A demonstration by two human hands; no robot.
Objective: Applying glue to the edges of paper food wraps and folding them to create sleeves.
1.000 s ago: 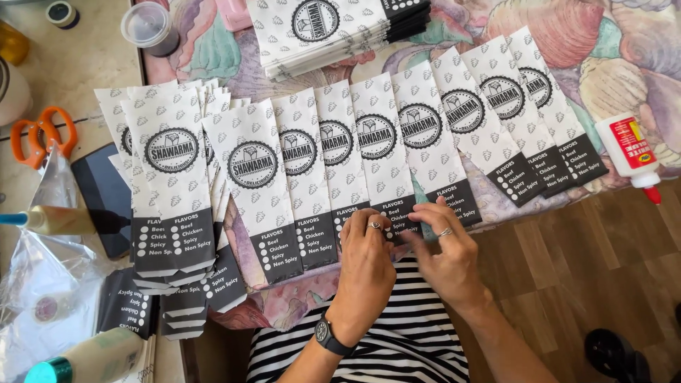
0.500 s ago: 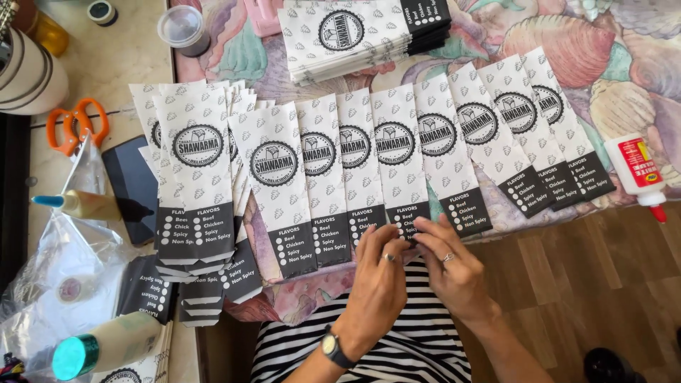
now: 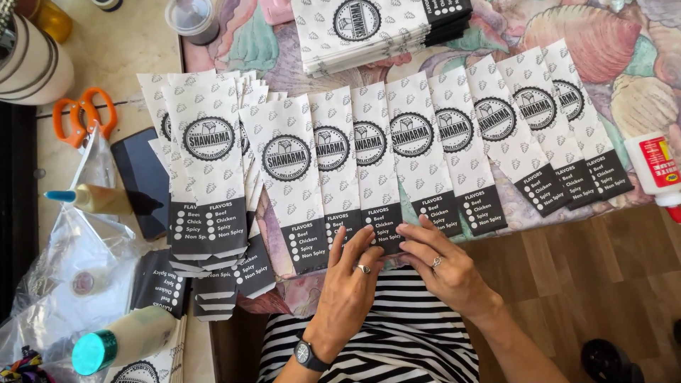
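A row of overlapping white paper food bags [image 3: 418, 142] with round black emblems and black bottom bands lies fanned across the patterned cloth. My left hand [image 3: 351, 280], with a ring and a wristwatch, rests flat, fingertips on the black bottom band of one middle bag [image 3: 376, 159]. My right hand [image 3: 440, 262], also ringed, presses its fingertips on the same bag's lower edge from the right. Neither hand grips anything. A thicker pile of the same bags [image 3: 209, 159] sits at the left end.
Another stack of bags [image 3: 369, 28] lies at the top. A glue bottle [image 3: 660, 174] is at the right edge. Orange scissors [image 3: 81, 117], a dark phone [image 3: 142, 181], a nozzle bottle [image 3: 92, 198], a plastic bag [image 3: 64, 276] and a teal-capped bottle [image 3: 128, 337] lie left.
Both hands have gone from pinching the bag's bottom edge together to lying flatter with fingers spread on it. The camera has shifted, so the scene sits further right and lower.
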